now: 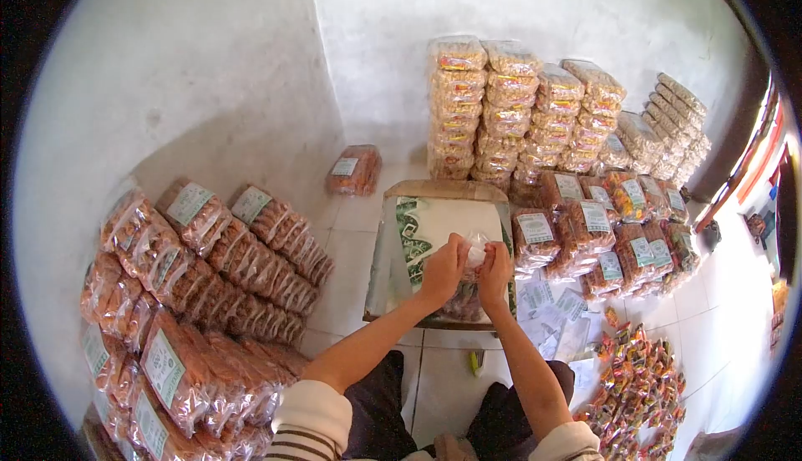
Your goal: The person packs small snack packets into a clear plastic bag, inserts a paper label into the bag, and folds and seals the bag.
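A clear plastic bag of brown snacks [464,301] stands on a low board [422,219] covered with plastic and printed paper. My left hand [443,269] and my right hand [494,276] both pinch the gathered top of the bag [476,250], close together above it. The bag's lower part is partly hidden behind my hands.
Stacks of packed, labelled snack bags lie at the left [192,294], against the far wall [518,110] and at the right [610,227]. One single pack [354,169] leans on the wall. Loose paper labels [551,311] and small wrapped sweets [639,377] cover the tiled floor at the right.
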`<state>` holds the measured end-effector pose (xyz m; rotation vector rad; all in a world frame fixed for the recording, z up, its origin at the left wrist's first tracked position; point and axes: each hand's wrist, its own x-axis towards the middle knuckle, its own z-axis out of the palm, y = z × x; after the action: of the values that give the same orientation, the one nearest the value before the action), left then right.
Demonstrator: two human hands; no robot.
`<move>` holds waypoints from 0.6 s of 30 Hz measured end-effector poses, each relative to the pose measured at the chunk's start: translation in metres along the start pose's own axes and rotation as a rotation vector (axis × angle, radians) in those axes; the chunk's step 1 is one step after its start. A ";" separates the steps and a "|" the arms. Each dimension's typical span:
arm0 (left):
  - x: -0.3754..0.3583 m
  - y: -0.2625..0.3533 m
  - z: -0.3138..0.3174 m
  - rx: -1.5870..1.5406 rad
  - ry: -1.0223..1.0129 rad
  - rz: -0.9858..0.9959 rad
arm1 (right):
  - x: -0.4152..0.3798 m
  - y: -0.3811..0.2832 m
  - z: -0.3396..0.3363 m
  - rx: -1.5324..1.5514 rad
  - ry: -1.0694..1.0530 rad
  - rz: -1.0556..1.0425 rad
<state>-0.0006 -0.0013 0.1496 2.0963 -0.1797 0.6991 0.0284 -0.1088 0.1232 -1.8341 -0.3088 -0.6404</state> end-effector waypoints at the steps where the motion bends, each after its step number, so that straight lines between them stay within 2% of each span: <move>1: -0.001 0.000 0.003 0.023 0.024 0.014 | -0.001 -0.002 -0.001 0.023 -0.002 0.036; 2: -0.002 0.001 0.005 0.021 0.022 0.009 | -0.002 0.002 0.000 0.020 -0.005 0.041; 4: -0.001 0.001 0.008 -0.026 -0.033 -0.143 | -0.001 0.004 0.004 -0.081 0.010 0.018; 7: 0.002 0.000 0.010 -0.006 0.037 -0.136 | 0.004 -0.019 -0.003 -0.064 0.007 0.019; 11: 0.010 -0.007 0.009 0.036 0.127 -0.048 | 0.009 -0.011 0.004 -0.026 0.025 0.026; 14: 0.011 -0.014 0.004 0.015 0.045 -0.075 | 0.009 0.000 0.006 -0.024 -0.001 -0.035; 16: 0.014 -0.008 -0.002 -0.045 0.053 0.024 | 0.011 -0.029 -0.008 0.119 -0.085 0.200; 17: 0.016 -0.007 -0.007 -0.046 0.051 0.021 | 0.012 -0.028 -0.008 0.117 -0.086 0.202; 18: 0.020 -0.007 -0.013 -0.257 -0.040 -0.028 | 0.013 -0.026 -0.008 0.090 -0.038 0.128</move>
<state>0.0132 0.0162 0.1610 1.8641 -0.2490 0.5855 0.0235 -0.1089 0.1525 -1.7661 -0.2390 -0.4960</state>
